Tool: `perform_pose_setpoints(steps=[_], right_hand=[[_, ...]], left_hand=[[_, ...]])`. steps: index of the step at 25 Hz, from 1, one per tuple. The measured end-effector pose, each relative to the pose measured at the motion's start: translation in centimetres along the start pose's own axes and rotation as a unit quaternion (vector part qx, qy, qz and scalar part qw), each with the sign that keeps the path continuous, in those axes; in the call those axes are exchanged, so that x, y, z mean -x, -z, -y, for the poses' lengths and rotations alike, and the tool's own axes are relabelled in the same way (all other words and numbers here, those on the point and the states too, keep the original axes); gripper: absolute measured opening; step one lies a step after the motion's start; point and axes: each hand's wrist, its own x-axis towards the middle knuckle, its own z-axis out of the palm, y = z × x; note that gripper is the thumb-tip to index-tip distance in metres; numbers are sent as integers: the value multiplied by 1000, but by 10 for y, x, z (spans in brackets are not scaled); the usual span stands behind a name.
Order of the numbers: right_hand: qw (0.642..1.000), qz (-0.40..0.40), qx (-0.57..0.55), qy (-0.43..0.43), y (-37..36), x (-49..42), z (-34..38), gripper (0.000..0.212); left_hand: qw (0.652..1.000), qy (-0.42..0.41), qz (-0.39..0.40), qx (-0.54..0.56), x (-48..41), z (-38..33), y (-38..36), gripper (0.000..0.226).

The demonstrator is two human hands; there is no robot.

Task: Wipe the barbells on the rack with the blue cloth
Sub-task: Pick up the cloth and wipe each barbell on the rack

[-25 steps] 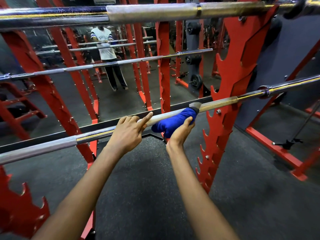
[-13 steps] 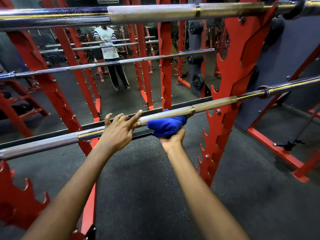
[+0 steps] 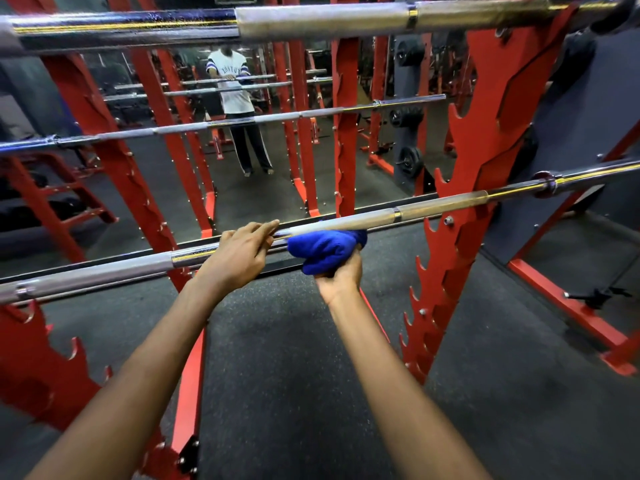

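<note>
Blue, soft and bunched, the cloth (image 3: 325,249) sits against the underside of the lower barbell (image 3: 433,207) — a smooth steel shaft laid in the notched red rack (image 3: 485,133) — clenched from below by the right hand (image 3: 341,277), whose fingertips are hidden in the folds. The left hand (image 3: 239,252) rests on the shaft just beside it, fingers loosely extended, grasping nothing. The upper barbell (image 3: 311,20) is cut off at both ends.

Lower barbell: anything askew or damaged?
Nothing stands out. The lower barbell lies across the red rack. The right hand holds the blue cloth bunched against it, and the left hand rests on it beside the cloth.
</note>
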Motion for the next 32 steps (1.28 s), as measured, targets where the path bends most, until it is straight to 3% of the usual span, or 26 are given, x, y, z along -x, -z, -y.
perform_pose_setpoints(steps=[3, 4, 7, 13, 14, 17, 19, 22, 25, 27, 29, 32], right_hand=[[963, -173, 146, 147, 0, 1, 2, 50], [941, -191, 167, 221, -2, 4, 2, 46], [872, -150, 270, 380, -12, 14, -2, 44], [635, -74, 564, 523, -15, 7, 26, 66], [613, -72, 582, 530, -16, 3, 37, 69], [588, -46, 589, 552, -16, -8, 58, 46], [548, -26, 630, 550, -15, -6, 41, 34], [479, 32, 701, 527, -16, 14, -2, 44], [431, 88, 720, 537, -12, 15, 5, 50], [427, 57, 722, 542, -9, 3, 27, 51], [452, 24, 715, 532, -12, -6, 38, 49], [450, 13, 712, 538, -23, 3, 9, 44]], left_hand=[[1000, -7, 1, -26, 2, 1, 1, 48], [1000, -6, 6, -29, 2, 2, 0, 49], [1000, -5, 15, -22, 1, 5, -2, 50], [999, -15, -21, -45, 7, 5, -5, 50], [998, -21, -34, -58, 11, 7, -7, 50], [987, -42, -89, -126, 29, 29, -11, 50], [978, -49, -117, -164, 38, 41, -11, 52], [974, -45, -132, -176, 40, 43, -12, 51], [973, -37, -140, -177, 42, 40, -13, 51], [973, -19, -150, -173, 49, 43, -14, 52], [971, 1, -158, -180, 54, 48, -15, 52], [970, 16, -155, -186, 55, 49, -19, 54]])
